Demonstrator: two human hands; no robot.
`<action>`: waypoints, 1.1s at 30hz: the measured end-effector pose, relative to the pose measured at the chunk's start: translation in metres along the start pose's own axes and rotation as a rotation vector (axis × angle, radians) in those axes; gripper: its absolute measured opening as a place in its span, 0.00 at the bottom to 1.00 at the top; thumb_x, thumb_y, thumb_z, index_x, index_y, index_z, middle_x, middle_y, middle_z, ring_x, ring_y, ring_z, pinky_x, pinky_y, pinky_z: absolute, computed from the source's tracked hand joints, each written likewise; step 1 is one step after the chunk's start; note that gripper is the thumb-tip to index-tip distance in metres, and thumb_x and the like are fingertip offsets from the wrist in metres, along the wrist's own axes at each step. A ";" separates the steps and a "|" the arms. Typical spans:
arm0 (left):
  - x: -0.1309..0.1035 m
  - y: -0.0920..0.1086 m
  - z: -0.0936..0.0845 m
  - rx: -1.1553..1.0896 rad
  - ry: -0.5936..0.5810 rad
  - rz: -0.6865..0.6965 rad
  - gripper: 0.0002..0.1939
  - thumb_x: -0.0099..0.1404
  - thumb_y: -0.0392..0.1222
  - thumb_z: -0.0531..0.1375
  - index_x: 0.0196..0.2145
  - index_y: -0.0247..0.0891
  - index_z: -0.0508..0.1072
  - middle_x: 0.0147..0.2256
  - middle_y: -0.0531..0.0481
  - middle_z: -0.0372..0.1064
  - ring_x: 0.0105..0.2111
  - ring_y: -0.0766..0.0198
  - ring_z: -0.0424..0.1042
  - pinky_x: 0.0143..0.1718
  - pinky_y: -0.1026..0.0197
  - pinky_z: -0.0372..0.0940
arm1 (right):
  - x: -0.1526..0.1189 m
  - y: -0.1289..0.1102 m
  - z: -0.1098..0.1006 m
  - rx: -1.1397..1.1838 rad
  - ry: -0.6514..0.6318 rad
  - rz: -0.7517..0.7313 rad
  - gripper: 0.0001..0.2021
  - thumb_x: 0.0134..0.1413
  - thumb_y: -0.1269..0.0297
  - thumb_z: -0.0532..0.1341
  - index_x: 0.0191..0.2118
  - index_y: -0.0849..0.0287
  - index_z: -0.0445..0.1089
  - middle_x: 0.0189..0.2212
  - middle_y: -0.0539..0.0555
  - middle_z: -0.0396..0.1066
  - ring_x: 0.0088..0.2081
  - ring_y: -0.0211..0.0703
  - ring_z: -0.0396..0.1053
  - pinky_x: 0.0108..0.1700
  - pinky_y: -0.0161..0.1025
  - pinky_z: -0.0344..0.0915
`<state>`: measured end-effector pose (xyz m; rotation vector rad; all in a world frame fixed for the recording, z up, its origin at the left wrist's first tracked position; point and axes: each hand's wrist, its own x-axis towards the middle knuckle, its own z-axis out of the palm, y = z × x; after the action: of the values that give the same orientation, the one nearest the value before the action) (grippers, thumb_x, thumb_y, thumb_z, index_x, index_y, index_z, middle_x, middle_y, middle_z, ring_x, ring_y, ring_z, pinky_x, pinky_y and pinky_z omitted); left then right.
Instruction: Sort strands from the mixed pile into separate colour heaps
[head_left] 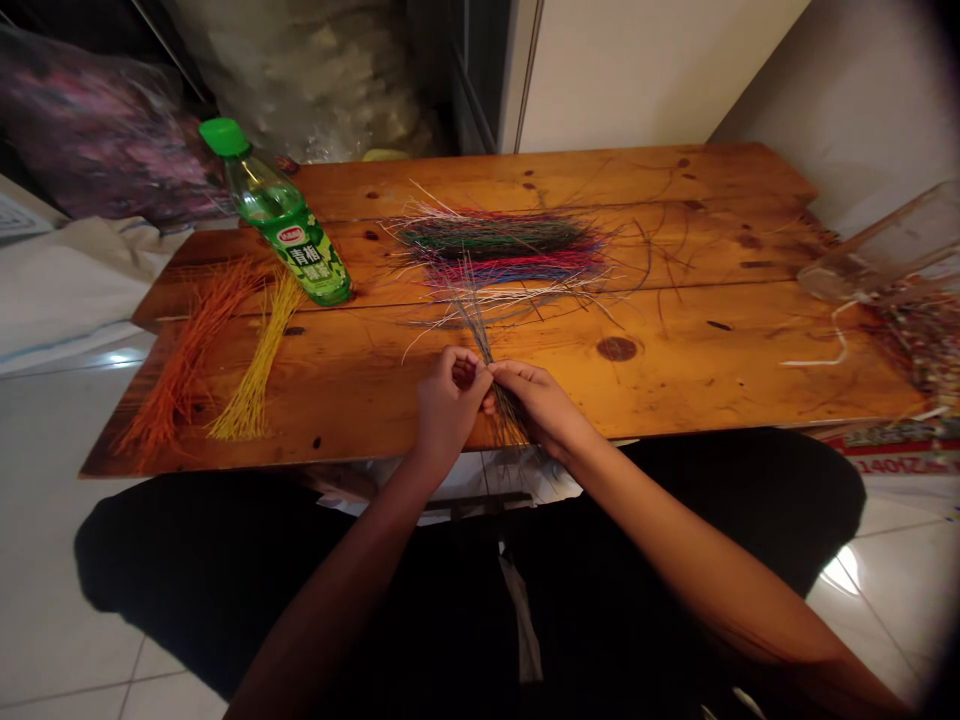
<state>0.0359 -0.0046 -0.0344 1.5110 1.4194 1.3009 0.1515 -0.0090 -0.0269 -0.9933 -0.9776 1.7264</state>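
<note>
A bundle of thin grey strands [478, 322] runs through both hands, fanned out at its upper and lower ends. My left hand [452, 395] is closed on its left side, thumb and fingertips pinching at the middle. From the right, my right hand [544, 402] grips the same bundle, its fingertips meeting the left ones. Just beyond lies a pile of loose strands [510, 245] in green, red, blue and white. The strands' exact material cannot be made out.
On the wooden table [675, 370], orange strands [199, 350] and yellow strands [259, 365] lie at the left. A green-capped drink bottle [292, 230] stands behind them. At the right edge are a clear plastic container [870, 250] and a heap of mixed scraps [911, 340].
</note>
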 end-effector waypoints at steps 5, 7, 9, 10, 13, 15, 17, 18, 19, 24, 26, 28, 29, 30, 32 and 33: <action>0.001 0.000 -0.002 -0.027 -0.016 -0.013 0.02 0.55 0.37 0.57 0.27 0.38 0.64 0.23 0.55 0.65 0.24 0.70 0.66 0.28 0.66 0.61 | 0.001 0.001 -0.001 0.022 -0.001 0.012 0.10 0.48 0.59 0.60 0.25 0.61 0.69 0.20 0.48 0.67 0.24 0.33 0.64 0.33 0.33 0.62; 0.002 -0.001 -0.003 -0.063 -0.033 -0.014 0.02 0.57 0.38 0.56 0.28 0.38 0.65 0.25 0.55 0.66 0.26 0.69 0.67 0.29 0.66 0.61 | 0.001 0.001 -0.002 0.059 0.008 0.024 0.09 0.47 0.60 0.61 0.26 0.61 0.69 0.22 0.48 0.68 0.24 0.32 0.64 0.32 0.33 0.63; 0.003 -0.002 -0.006 -0.087 -0.029 -0.013 0.04 0.59 0.40 0.55 0.28 0.38 0.65 0.26 0.54 0.66 0.28 0.69 0.67 0.32 0.66 0.61 | 0.001 -0.001 -0.004 0.085 0.027 0.028 0.08 0.46 0.60 0.62 0.27 0.61 0.69 0.25 0.48 0.68 0.24 0.31 0.64 0.31 0.33 0.64; 0.004 -0.002 -0.007 -0.091 -0.018 -0.014 0.05 0.59 0.41 0.54 0.28 0.39 0.65 0.27 0.54 0.66 0.28 0.69 0.67 0.32 0.65 0.61 | 0.001 -0.002 -0.005 0.091 0.039 0.025 0.08 0.46 0.60 0.62 0.27 0.61 0.69 0.26 0.49 0.68 0.24 0.31 0.64 0.31 0.33 0.64; 0.007 -0.002 -0.012 -0.092 0.006 -0.020 0.06 0.60 0.42 0.54 0.28 0.39 0.66 0.27 0.54 0.66 0.29 0.68 0.66 0.34 0.65 0.61 | 0.000 -0.008 -0.008 0.105 0.073 0.014 0.08 0.45 0.61 0.63 0.27 0.61 0.69 0.27 0.49 0.68 0.24 0.31 0.64 0.31 0.34 0.65; 0.008 -0.001 -0.014 -0.098 0.002 -0.024 0.06 0.60 0.42 0.53 0.28 0.39 0.66 0.27 0.54 0.65 0.30 0.68 0.66 0.34 0.65 0.61 | 0.000 -0.011 -0.010 0.119 0.091 0.009 0.08 0.44 0.61 0.63 0.27 0.61 0.69 0.27 0.49 0.68 0.24 0.31 0.64 0.31 0.34 0.65; 0.009 -0.001 -0.016 -0.104 -0.006 -0.026 0.07 0.60 0.43 0.53 0.28 0.39 0.66 0.28 0.53 0.66 0.30 0.68 0.66 0.34 0.65 0.60 | 0.001 -0.013 -0.013 0.128 0.101 0.001 0.08 0.44 0.61 0.63 0.27 0.60 0.69 0.27 0.49 0.68 0.24 0.31 0.64 0.31 0.34 0.65; 0.009 -0.002 -0.017 -0.105 -0.009 -0.027 0.07 0.60 0.43 0.53 0.28 0.39 0.66 0.28 0.53 0.66 0.30 0.68 0.66 0.34 0.65 0.60 | 0.001 -0.013 -0.014 0.133 0.103 -0.006 0.07 0.44 0.61 0.63 0.27 0.60 0.69 0.27 0.49 0.68 0.24 0.31 0.64 0.31 0.34 0.65; 0.009 -0.002 -0.017 -0.105 -0.015 -0.026 0.07 0.61 0.43 0.53 0.28 0.39 0.66 0.28 0.53 0.66 0.30 0.68 0.66 0.34 0.65 0.61 | 0.001 -0.014 -0.015 0.137 0.102 -0.013 0.07 0.44 0.61 0.63 0.27 0.60 0.69 0.27 0.48 0.68 0.24 0.31 0.64 0.31 0.34 0.65; 0.009 -0.005 -0.017 -0.125 -0.061 -0.022 0.09 0.61 0.45 0.53 0.28 0.39 0.67 0.29 0.52 0.68 0.32 0.67 0.67 0.36 0.64 0.61 | 0.001 -0.014 -0.017 0.130 0.088 -0.025 0.07 0.46 0.61 0.62 0.28 0.60 0.68 0.27 0.48 0.67 0.24 0.30 0.63 0.31 0.34 0.65; 0.008 -0.003 -0.016 -0.128 -0.098 -0.029 0.09 0.61 0.46 0.53 0.29 0.39 0.67 0.31 0.51 0.69 0.33 0.66 0.68 0.37 0.63 0.62 | 0.001 -0.014 -0.016 0.107 0.082 -0.024 0.07 0.47 0.61 0.62 0.28 0.60 0.68 0.27 0.48 0.67 0.24 0.30 0.63 0.31 0.34 0.64; 0.007 0.000 -0.015 -0.124 -0.148 -0.030 0.09 0.61 0.46 0.54 0.30 0.39 0.69 0.33 0.50 0.70 0.35 0.65 0.68 0.39 0.62 0.61 | 0.001 -0.013 -0.015 0.079 0.050 -0.029 0.07 0.48 0.61 0.61 0.27 0.60 0.68 0.28 0.49 0.67 0.26 0.31 0.63 0.32 0.33 0.64; 0.006 0.002 -0.014 -0.124 -0.177 -0.032 0.09 0.61 0.46 0.54 0.30 0.39 0.69 0.33 0.50 0.70 0.35 0.65 0.68 0.39 0.62 0.61 | 0.001 -0.013 -0.014 0.066 0.022 -0.029 0.07 0.48 0.61 0.61 0.27 0.60 0.69 0.27 0.49 0.67 0.26 0.31 0.63 0.32 0.33 0.63; 0.006 0.004 -0.014 -0.124 -0.206 -0.035 0.09 0.60 0.46 0.55 0.31 0.39 0.70 0.32 0.50 0.70 0.34 0.65 0.69 0.39 0.62 0.62 | 0.001 -0.012 -0.013 0.055 -0.012 -0.026 0.07 0.48 0.62 0.60 0.27 0.61 0.69 0.26 0.49 0.67 0.26 0.31 0.64 0.32 0.33 0.63; 0.004 0.008 -0.014 -0.119 -0.255 -0.043 0.09 0.58 0.46 0.56 0.30 0.39 0.70 0.28 0.52 0.70 0.30 0.66 0.69 0.34 0.63 0.62 | 0.000 -0.011 -0.011 0.030 -0.077 -0.011 0.07 0.49 0.62 0.60 0.26 0.61 0.69 0.24 0.48 0.67 0.26 0.32 0.63 0.31 0.32 0.62; 0.004 0.010 -0.015 -0.114 -0.266 -0.047 0.08 0.58 0.46 0.57 0.29 0.39 0.71 0.26 0.52 0.69 0.28 0.66 0.68 0.32 0.64 0.62 | 0.000 -0.010 -0.011 0.019 -0.100 -0.003 0.07 0.49 0.63 0.60 0.26 0.61 0.69 0.23 0.48 0.66 0.26 0.32 0.63 0.31 0.32 0.61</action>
<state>0.0242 -0.0046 -0.0206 1.5019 1.1839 1.0884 0.1642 -0.0036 -0.0216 -0.9000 -1.0239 1.7936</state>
